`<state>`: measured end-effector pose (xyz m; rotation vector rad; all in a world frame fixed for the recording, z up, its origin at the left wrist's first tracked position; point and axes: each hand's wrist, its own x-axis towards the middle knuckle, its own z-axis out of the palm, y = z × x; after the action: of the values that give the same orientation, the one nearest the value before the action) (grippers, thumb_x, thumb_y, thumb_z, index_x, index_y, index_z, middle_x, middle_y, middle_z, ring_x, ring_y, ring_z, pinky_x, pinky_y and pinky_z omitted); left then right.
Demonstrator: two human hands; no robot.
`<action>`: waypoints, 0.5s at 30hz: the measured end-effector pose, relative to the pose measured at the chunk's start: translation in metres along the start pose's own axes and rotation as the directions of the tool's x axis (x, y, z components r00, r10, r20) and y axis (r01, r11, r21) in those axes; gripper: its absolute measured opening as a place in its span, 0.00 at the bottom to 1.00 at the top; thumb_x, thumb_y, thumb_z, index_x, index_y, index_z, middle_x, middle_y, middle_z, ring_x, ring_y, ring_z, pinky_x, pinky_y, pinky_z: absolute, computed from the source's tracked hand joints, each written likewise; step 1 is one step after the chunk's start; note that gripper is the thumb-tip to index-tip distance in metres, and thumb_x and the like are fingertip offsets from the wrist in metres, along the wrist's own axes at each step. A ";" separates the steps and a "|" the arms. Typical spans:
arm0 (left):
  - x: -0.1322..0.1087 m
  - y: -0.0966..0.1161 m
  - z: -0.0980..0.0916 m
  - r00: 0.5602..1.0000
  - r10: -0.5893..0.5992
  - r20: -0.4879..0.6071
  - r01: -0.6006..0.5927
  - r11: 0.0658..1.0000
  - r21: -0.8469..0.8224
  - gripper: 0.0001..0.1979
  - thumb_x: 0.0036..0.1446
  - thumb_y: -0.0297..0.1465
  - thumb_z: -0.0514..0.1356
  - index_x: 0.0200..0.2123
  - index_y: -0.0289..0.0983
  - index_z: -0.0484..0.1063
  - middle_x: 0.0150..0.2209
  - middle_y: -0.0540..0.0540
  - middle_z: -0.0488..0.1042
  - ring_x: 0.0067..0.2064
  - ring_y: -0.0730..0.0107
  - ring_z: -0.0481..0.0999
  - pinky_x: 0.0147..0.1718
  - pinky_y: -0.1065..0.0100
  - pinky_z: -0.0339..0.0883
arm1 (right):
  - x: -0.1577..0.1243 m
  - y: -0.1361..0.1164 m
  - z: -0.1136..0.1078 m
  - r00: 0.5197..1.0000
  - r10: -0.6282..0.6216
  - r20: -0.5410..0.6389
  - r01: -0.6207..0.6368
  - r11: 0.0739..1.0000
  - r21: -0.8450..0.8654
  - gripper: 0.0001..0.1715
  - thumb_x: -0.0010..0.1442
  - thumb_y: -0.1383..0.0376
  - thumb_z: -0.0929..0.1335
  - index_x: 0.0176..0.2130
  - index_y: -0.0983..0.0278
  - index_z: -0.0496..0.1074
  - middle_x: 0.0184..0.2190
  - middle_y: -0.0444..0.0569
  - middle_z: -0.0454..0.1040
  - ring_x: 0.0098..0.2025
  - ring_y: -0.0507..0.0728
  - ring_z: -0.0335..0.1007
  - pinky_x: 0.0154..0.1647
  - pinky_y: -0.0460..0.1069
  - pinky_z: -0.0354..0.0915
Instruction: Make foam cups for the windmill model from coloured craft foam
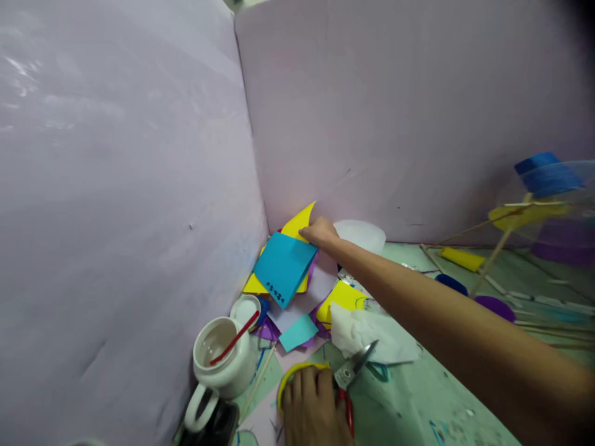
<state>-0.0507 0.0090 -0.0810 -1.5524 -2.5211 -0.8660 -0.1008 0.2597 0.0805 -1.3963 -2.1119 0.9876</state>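
Note:
My right hand reaches into the corner and pinches the edge of a yellow paper sheet, its tip lifted against the wall. Just in front of that sheet, a blue paper piece with small dark marks lies on a pile of coloured paper. My left hand rests palm down near the bottom, its fingers lying over a yellow rounded piece, mostly hidden beneath them. Beside the left hand lie red-handled scissors, blades pointing up and right; part of the handle is covered by the hand.
A white mug with a red stick stands at the left wall, its lid behind. Crumpled white tissue and a light-blue scrap lie nearby. A structure of thin sticks with coloured pieces stands on the right. Two walls meet behind the paper pile.

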 end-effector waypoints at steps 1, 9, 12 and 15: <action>0.000 -0.002 0.002 1.000 0.007 -0.011 -0.007 1.000 -0.006 0.14 0.45 0.22 0.59 0.36 0.42 0.75 0.35 0.45 0.76 0.38 0.58 0.73 0.38 0.60 0.64 | 0.000 -0.005 -0.004 0.998 -0.055 -0.043 0.054 0.998 -0.024 0.15 0.59 0.62 0.67 0.45 0.67 0.70 0.44 0.54 0.72 0.45 0.61 0.70 0.43 0.56 0.67; 0.000 -0.011 0.011 0.993 0.096 -0.064 -0.092 0.994 0.059 0.13 0.47 0.23 0.60 0.36 0.42 0.75 0.34 0.44 0.77 0.37 0.57 0.74 0.37 0.60 0.65 | -0.002 -0.028 -0.057 0.801 -0.433 -0.414 0.408 0.900 -0.152 0.11 0.58 0.60 0.65 0.36 0.64 0.73 0.35 0.53 0.76 0.39 0.61 0.70 0.35 0.51 0.60; 0.001 -0.013 0.011 0.990 0.130 -0.052 -0.126 0.988 0.084 0.12 0.50 0.24 0.58 0.37 0.42 0.75 0.34 0.44 0.77 0.36 0.58 0.74 0.36 0.60 0.64 | -0.006 -0.019 -0.071 0.712 -0.442 -0.545 0.441 0.886 -0.142 0.12 0.59 0.61 0.63 0.35 0.65 0.72 0.33 0.53 0.75 0.34 0.59 0.69 0.32 0.50 0.58; 0.002 -0.017 0.014 0.986 0.162 -0.041 -0.158 0.983 0.092 0.11 0.50 0.25 0.57 0.37 0.42 0.75 0.34 0.43 0.76 0.36 0.58 0.74 0.36 0.61 0.64 | -0.011 -0.006 -0.084 0.628 -0.420 -0.655 0.478 0.872 -0.100 0.11 0.59 0.61 0.63 0.33 0.65 0.71 0.31 0.51 0.74 0.32 0.57 0.67 0.32 0.49 0.57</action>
<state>-0.0629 0.0113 -0.0994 -1.6575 -2.3290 -0.7516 -0.0429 0.2765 0.1406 -0.8925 -1.6954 0.2884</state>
